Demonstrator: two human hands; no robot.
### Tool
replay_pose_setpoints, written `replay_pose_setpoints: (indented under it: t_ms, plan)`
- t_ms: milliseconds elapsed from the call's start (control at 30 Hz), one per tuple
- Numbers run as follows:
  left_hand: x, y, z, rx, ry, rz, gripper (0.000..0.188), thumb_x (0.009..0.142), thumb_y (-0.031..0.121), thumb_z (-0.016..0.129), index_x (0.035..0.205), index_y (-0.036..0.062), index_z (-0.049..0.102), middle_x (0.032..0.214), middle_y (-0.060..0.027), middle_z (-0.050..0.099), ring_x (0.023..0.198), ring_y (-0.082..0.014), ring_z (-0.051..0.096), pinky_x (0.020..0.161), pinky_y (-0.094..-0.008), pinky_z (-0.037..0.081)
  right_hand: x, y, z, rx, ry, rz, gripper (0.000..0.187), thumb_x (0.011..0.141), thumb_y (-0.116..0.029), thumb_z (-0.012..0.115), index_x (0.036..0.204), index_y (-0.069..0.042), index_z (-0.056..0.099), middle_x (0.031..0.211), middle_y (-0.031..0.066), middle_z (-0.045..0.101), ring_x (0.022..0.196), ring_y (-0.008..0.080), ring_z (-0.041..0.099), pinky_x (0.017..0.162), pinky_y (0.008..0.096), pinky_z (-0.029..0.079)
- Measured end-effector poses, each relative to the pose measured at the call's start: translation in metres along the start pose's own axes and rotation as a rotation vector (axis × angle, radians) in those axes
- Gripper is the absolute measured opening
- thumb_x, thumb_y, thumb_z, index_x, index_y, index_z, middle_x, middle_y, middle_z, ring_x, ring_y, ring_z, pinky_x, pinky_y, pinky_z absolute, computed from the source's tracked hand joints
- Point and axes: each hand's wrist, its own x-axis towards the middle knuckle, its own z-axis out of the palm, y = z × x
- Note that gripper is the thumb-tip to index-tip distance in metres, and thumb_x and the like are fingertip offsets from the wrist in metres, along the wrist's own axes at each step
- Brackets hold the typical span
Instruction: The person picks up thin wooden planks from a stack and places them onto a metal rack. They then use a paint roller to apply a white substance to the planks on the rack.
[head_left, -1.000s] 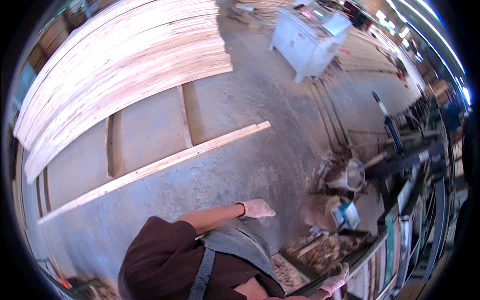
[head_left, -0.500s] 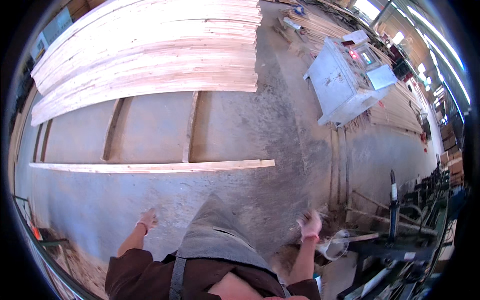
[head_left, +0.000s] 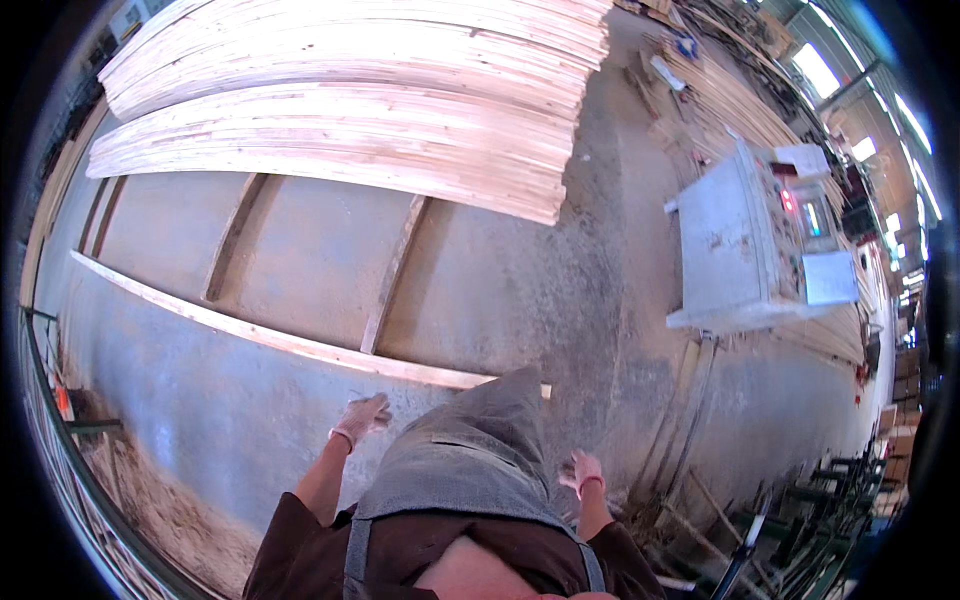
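My left hand (head_left: 362,418), in a pale glove, hangs with nothing in it and its fingers apart, just short of a long light wooden strip (head_left: 300,347). My right hand (head_left: 582,473), gloved too, is held low beside my grey apron (head_left: 450,460); it is empty, with fingers loosely apart. The strip lies across the near ends of dark wooden bearers (head_left: 395,275), and the apron's tip covers part of its right end. Beyond it, a wide stack of long pale wooden strips (head_left: 340,130) rests on the same bearers.
A white control cabinet (head_left: 728,240) with lit buttons and a small screen stands at right. More timber (head_left: 735,95) lies behind it. Dark machinery (head_left: 820,520) fills the lower right. A green rail (head_left: 60,450) and a heap of wood shavings (head_left: 165,510) are at lower left.
The view has swung, so stack and cabinet sit further right and the strip now slants. Both hands have come in toward the apron, the left one closer to the strip.
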Motion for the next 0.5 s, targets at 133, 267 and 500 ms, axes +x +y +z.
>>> replay_pose_setpoints:
  t_ms: [133, 267, 500]
  plan:
    - [0.039, 0.121, 0.062, -0.085, 0.024, 0.175, 0.062, 0.095, 0.047, 0.068, 0.121, -0.009, 0.068, 0.106, -0.0212, 0.075, 0.095, -0.0268, 0.074, 0.082, -0.0368, 0.06, 0.078, -0.07, -0.014, -0.102, 0.011, 0.085, 0.032, 0.1, -0.024, 0.062, 0.107, 0.008, 0.063, 0.095, 0.0254, 0.071, 0.075, 0.0392, 0.073, 0.061, 0.0536, 0.062]
    - [0.094, 0.196, 0.116, -0.084, 0.007, 0.204, 0.064, 0.093, 0.049, 0.07, 0.119, -0.0092, 0.068, 0.104, -0.0195, 0.076, 0.094, -0.0247, 0.075, 0.081, -0.0372, 0.06, 0.18, -0.208, 0.006, -0.167, -0.175, 0.148, 0.047, 0.103, -0.032, 0.059, 0.135, 0.002, 0.055, 0.128, 0.0264, 0.065, 0.1, 0.0446, 0.069, 0.081, 0.0577, 0.06]
    - [0.186, 0.226, 0.158, -0.227, 0.115, -0.109, 0.058, 0.094, 0.046, 0.07, 0.123, -0.0049, 0.068, 0.107, -0.0175, 0.075, 0.085, -0.0264, 0.074, 0.073, -0.0366, 0.061, 0.196, -0.527, 0.147, -0.183, -0.338, -0.428, 0.043, 0.099, -0.038, 0.07, 0.129, -0.009, 0.06, 0.115, 0.011, 0.066, 0.101, 0.0305, 0.067, 0.078, 0.0503, 0.06]
